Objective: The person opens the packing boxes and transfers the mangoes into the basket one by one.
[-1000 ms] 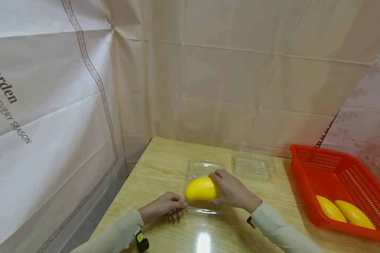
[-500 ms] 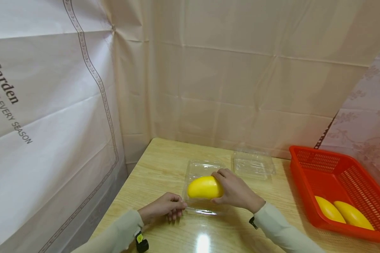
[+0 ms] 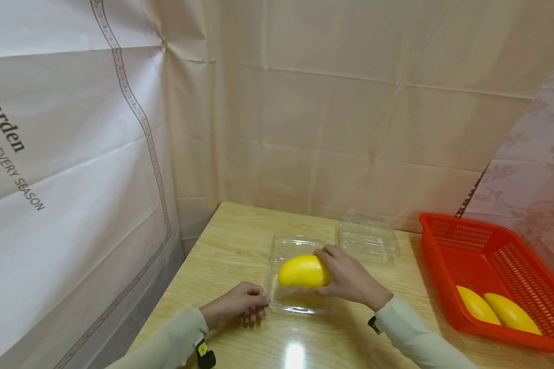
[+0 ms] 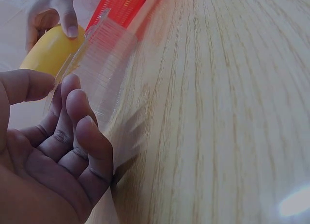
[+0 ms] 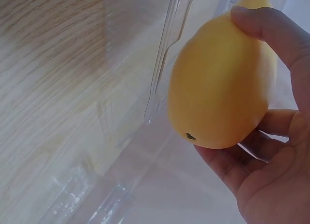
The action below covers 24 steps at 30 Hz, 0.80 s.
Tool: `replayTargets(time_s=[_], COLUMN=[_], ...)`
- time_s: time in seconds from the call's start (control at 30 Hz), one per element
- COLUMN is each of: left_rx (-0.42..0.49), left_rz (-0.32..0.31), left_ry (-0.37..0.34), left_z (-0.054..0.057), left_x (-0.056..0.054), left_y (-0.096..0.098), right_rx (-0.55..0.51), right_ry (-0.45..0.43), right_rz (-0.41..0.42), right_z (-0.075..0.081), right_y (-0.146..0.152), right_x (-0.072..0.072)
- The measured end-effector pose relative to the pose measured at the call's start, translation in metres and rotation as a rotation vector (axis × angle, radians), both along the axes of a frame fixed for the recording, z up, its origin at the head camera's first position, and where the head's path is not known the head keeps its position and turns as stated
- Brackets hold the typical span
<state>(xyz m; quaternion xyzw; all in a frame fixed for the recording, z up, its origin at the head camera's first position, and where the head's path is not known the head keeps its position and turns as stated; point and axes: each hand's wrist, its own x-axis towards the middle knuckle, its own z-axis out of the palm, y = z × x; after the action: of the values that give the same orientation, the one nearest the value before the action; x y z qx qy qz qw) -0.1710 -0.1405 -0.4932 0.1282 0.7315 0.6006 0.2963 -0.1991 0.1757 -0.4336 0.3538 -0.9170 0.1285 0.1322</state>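
A yellow mango [image 3: 302, 271] is gripped at its right end by my right hand [image 3: 348, 279], thumb below and fingers over the far side in the head view. It is held above an open clear plastic clamshell box [image 3: 281, 246]. The mango's dark stem spot shows in the right wrist view, where my right hand [image 5: 271, 170] curls around the mango [image 5: 218, 83]. My left hand [image 3: 240, 302] pinches the box's near left edge between thumb and index finger. In the left wrist view the other fingers of my left hand [image 4: 63, 151] are loosely curled beside the box wall [image 4: 104, 64].
Another clear plastic box [image 3: 367, 241] lies at the back of the wooden table [image 3: 231, 241]. To the right stands a red plastic basket [image 3: 448, 287] with two more mangoes [image 3: 512, 312] at its near end. Cloth sheets hang behind and at the left.
My right hand has shifted a little to the right and away from me with the mango. My left hand keeps its pinch on the box edge.
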Motion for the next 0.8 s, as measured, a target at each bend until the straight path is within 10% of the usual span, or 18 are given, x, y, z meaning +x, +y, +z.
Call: replayTargets(time_s=[0.8], left_rx=[-0.003], left_rz=[-0.002], left_ry=[0.016], left_z=[-0.003], left_x=[-0.001], left_y=[-0.001], right_rx=[-0.02], right_ry=[0.011], right_rz=[-0.058], right_z=[0.007], right_y=[0.022], right_x=[0.001])
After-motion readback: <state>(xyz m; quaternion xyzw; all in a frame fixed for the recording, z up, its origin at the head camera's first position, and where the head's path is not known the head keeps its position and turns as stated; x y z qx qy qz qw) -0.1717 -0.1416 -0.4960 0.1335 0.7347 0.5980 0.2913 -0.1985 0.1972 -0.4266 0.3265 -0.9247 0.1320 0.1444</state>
